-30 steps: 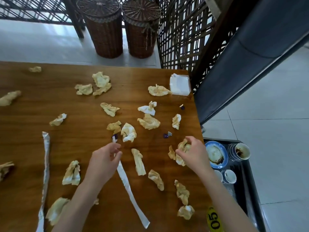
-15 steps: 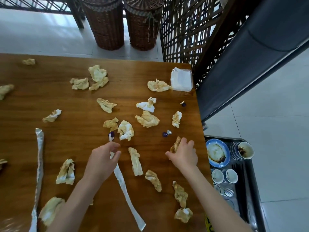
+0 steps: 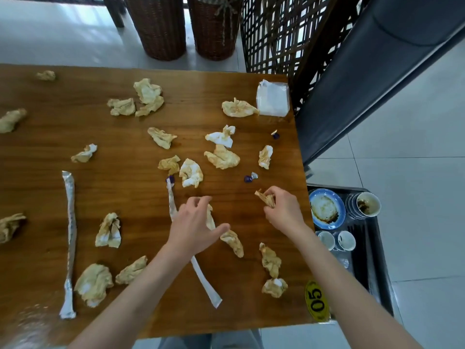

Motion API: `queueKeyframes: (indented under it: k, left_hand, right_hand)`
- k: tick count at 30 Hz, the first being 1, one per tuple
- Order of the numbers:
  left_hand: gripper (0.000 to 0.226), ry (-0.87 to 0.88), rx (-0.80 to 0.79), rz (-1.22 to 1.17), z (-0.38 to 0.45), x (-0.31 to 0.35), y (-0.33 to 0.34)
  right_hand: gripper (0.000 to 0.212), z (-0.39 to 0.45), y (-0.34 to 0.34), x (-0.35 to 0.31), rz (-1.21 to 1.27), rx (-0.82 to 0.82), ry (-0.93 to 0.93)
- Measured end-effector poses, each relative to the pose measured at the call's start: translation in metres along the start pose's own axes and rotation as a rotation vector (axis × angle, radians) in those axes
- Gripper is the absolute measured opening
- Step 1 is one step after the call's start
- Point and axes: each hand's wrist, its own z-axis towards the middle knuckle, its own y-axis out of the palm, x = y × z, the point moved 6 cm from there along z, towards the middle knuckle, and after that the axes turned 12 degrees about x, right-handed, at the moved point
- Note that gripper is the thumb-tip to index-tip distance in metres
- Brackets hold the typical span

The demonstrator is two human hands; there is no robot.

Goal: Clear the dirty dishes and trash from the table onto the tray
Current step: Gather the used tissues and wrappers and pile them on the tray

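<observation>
Several crumpled, stained napkins lie scattered over the wooden table (image 3: 75, 127). My right hand (image 3: 283, 210) grips a wad of stained napkins (image 3: 265, 197) near the table's right edge. My left hand (image 3: 193, 225) hovers with spread fingers over a long stained napkin (image 3: 210, 219), fingertips and thumb on either side of it. A white paper wrapper strip (image 3: 201, 275) runs under my left wrist. Beside the table on the right sits the black tray (image 3: 375, 260), with a dirty blue-rimmed plate (image 3: 325, 209), stacked cups (image 3: 366, 204) and two small cups (image 3: 337, 240) on it.
A second long wrapper (image 3: 70, 238) lies at the left. A clear plastic packet (image 3: 273, 98) sits at the far right corner. Small purple foil bits (image 3: 249, 178) lie mid-table. A yellow "05" tag (image 3: 316, 301) marks the near right corner. Wicker baskets (image 3: 161, 26) stand behind.
My left hand moved right, off the white wrapper strip and over the long napkin. My right hand lifted slightly with its gathered napkin wad.
</observation>
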Motion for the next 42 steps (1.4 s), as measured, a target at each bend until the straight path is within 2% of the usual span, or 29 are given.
queueKeyframes:
  k: [3, 5, 13, 17, 19, 27, 32, 36, 39, 42]
  left_hand:
    - [0.103, 0.001, -0.095, 0.141, -0.007, 0.014, 0.025]
    - [0.112, 0.011, -0.098, 0.203, -0.012, 0.022, 0.038]
    - [0.102, 0.044, -0.021, 0.196, -0.016, 0.033, 0.056]
    - [0.131, 0.068, -0.063, 0.265, -0.014, 0.029, 0.054]
    - [0.136, 0.071, -0.107, 0.313, -0.013, 0.022, 0.055]
    - [0.110, 0.050, -0.041, 0.187, -0.008, 0.019, 0.050]
    - [0.079, 0.083, 0.038, 0.071, -0.012, 0.021, 0.047]
    - [0.062, 0.091, 0.013, -0.055, -0.016, 0.018, 0.045]
    - [0.051, 0.027, 0.002, -0.185, -0.015, 0.011, 0.036]
    - [0.046, -0.085, 0.058, -0.245, -0.015, -0.007, 0.020]
  right_hand:
    - [0.029, -0.007, -0.013, 0.005, 0.021, 0.037, -0.003]
    - [0.028, -0.011, -0.020, 0.009, 0.033, 0.060, -0.002]
    - [0.028, -0.030, -0.031, 0.025, 0.088, 0.113, 0.015]
    - [0.027, -0.036, -0.032, 0.034, 0.109, 0.110, 0.039]
    - [0.027, -0.038, -0.032, 0.037, 0.107, 0.113, 0.047]
    - [0.029, -0.041, -0.030, 0.043, 0.098, 0.101, 0.057]
    - [0.031, -0.041, -0.026, 0.043, 0.080, 0.088, 0.052]
    - [0.031, -0.039, -0.022, 0.038, 0.080, 0.064, 0.036]
    - [0.031, -0.035, -0.019, 0.030, 0.071, 0.046, 0.018]
    - [0.033, -0.028, -0.012, 0.017, 0.072, 0.003, -0.013]
